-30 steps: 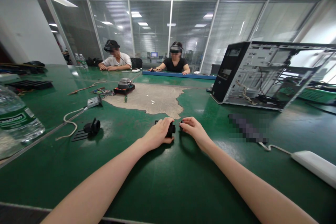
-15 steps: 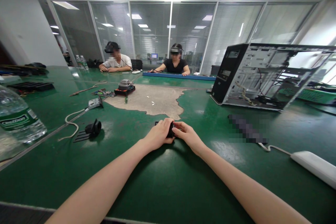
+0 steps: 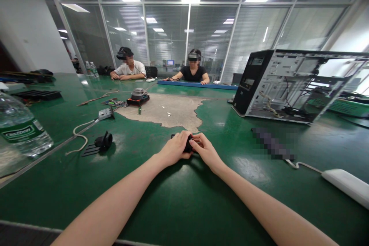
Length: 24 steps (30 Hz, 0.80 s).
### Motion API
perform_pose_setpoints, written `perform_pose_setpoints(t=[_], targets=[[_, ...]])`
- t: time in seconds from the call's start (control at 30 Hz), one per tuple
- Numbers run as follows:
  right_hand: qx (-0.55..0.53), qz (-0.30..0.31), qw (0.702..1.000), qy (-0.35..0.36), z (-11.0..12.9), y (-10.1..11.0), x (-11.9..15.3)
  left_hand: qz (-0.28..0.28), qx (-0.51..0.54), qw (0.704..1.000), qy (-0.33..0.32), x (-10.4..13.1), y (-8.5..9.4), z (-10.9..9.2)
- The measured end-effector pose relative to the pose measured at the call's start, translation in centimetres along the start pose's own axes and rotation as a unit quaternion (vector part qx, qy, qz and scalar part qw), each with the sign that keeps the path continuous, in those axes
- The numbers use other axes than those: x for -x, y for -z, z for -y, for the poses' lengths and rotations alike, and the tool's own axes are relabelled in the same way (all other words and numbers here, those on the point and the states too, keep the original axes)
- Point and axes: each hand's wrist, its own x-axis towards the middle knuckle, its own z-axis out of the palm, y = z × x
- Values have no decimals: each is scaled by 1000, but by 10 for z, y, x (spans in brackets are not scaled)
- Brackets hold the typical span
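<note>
Both my hands meet over a small black part (image 3: pixel 188 145) at the middle of the green table (image 3: pixel 184 200). My left hand (image 3: pixel 176 147) is wrapped over it from the left, palm down. From the right, the fingers and thumb of my right hand (image 3: pixel 203 148) pinch its side. Most of the part lies hidden under my fingers, so its exact kind does not show. A dark corner pokes out beyond my left knuckles. Off to the left lies a black plastic bracket (image 3: pixel 104 141) with a round end and several prongs.
An opened computer case (image 3: pixel 253 84) stands at the right. A white power strip (image 3: pixel 346 184) with a cord lies at the right edge. A water bottle (image 3: pixel 24 130) is at the left. A round metal-topped part (image 3: pixel 138 96) sits farther back. Two people sit across the table.
The whole view has shifted slightly, with the scene sitting a little lower. My hands keep the same hold on the black part.
</note>
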Motion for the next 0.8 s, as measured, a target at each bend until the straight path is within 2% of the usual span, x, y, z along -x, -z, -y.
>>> perform_pose_setpoints(t=[0.13, 0.27, 0.37, 0.5, 0.63, 0.8], targets=[[5, 6, 1000, -22, -3, 3, -3, 1, -10, 1000, -4, 0, 0, 0], [26, 27, 999, 2, 0, 5, 1, 2, -11, 1000, 2, 1, 0, -1], [-3, 32, 999, 2, 6, 3, 6, 4, -5, 1000, 4, 2, 0, -1], [-42, 18, 999, -28, 7, 1, 6, -2, 0, 1000, -2, 1, 0, -1], [-26, -10, 999, -43, -1, 2, 1, -1, -10, 1000, 1, 0, 0, -1], [-29, 17, 999, -40, 3, 5, 3, -4, -18, 1000, -2, 1, 1, -1]])
